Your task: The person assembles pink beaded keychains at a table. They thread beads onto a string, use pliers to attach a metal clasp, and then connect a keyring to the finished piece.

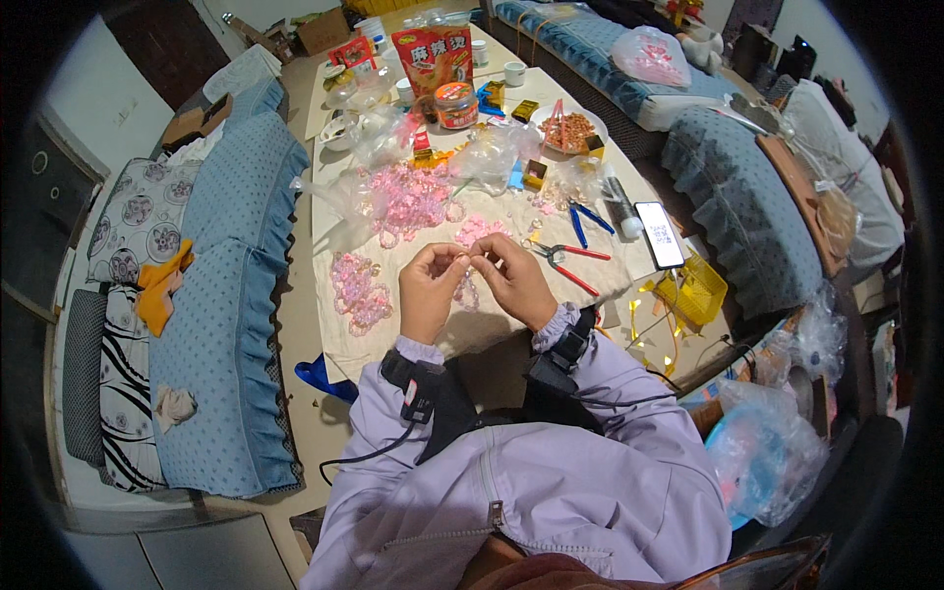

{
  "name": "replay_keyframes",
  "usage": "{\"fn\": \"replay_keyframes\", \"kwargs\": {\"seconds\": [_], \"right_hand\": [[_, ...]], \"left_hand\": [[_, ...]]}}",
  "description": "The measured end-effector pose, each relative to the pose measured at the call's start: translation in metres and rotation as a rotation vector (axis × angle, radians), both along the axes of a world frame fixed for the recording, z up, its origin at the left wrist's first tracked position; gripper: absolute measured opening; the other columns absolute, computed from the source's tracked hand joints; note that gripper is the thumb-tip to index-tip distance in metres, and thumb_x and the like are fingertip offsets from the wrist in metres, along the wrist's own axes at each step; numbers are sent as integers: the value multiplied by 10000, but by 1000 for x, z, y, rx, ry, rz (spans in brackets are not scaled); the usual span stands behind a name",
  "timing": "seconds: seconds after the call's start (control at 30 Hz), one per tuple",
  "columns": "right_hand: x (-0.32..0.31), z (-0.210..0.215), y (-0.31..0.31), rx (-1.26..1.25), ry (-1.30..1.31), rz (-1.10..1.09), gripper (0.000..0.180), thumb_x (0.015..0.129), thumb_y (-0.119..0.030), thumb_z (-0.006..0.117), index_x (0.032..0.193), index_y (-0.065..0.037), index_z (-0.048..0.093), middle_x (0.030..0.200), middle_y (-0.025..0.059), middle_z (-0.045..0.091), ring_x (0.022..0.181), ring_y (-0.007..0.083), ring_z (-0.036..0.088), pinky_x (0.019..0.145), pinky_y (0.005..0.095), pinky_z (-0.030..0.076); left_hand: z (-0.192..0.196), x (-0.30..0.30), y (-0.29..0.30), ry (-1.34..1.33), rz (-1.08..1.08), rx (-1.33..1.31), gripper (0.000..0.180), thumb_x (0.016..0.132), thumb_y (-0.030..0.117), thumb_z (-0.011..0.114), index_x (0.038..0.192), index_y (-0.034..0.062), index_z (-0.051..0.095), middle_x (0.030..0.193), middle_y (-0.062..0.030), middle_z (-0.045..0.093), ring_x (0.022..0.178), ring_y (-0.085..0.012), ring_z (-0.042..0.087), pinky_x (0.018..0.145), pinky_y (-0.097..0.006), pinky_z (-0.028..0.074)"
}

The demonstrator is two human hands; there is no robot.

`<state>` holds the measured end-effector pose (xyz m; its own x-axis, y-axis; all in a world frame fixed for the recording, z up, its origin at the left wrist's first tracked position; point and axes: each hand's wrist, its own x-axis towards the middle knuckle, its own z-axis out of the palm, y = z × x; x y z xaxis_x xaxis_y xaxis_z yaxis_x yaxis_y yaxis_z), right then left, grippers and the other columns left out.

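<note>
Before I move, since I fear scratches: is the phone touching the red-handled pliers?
Apart: the head view shows pale tabletop between phone and red-handled pliers.

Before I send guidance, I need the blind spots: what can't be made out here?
Grip on the beaded strand, head view: fingers of the left hand and right hand cover the pinched part.
Strand's bead count, head view: too small, partly hidden by the hands.
Pink bead pile, head view: pieces overlap, too small to count.
Phone display, head view: too small to read.
</note>
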<state>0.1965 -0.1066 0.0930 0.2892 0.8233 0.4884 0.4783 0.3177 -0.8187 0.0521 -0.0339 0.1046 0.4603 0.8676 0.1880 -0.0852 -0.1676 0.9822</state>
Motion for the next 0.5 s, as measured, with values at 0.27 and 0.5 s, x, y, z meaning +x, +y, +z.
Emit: {"fn": "replay_keyframes", "kwargs": {"seconds": [0.27,0.5], "right_hand": [[-2,-7,3,-11,-22,3,184,1002,-182,588,1114,-41,548,963,158,619,809,300,669,700,380,518],[-2,-19,14,-64,288,202,129,1058,-162,516,1041,-34,509,877,24,521,771,91,502,684,256,439]], "left_hand": [[-12,6,-3,-180,-9,-69,113,952,52,698,1047,-2,666,896,-12,669,780,-59,590,686,-207,487],[-22,-2,0,-249,-88,-101,167,933,58,722,1076,12,649,1002,-42,675,920,-110,617,860,-253,503]]}}
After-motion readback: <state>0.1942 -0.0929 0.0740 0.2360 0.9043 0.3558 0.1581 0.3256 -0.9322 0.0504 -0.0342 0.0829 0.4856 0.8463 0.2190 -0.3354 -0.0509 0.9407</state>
